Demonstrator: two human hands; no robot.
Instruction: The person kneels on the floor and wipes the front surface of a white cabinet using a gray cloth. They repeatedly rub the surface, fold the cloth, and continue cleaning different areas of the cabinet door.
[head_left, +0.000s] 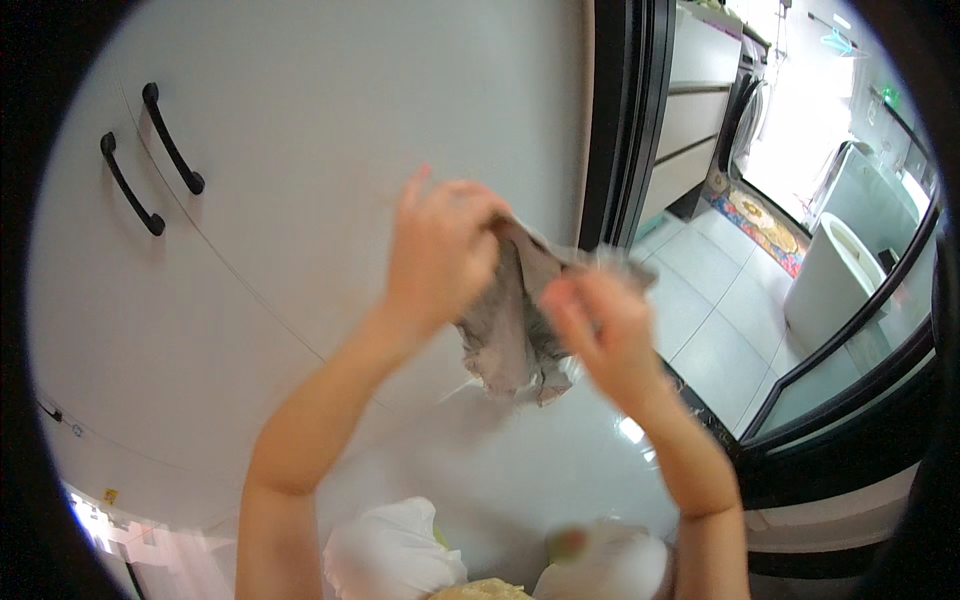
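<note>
A crumpled grey-brown cloth with a ruffled lower edge hangs in front of me, held up between both hands. My left hand pinches its upper left part, one finger pointing upward. At the upper right of the fabric, my right hand is closed on it and blurred. A pale strip of the cloth trails past the right hand. Whether it is a garment or a rag, I cannot tell. Low in the view, my knees in white trousers show beneath the arms.
A white cabinet front with black bar handles stands close ahead. To the right, a black-framed doorway opens onto a tiled floor, with a toilet, a patterned mat, white drawers and a front-loading washing machine.
</note>
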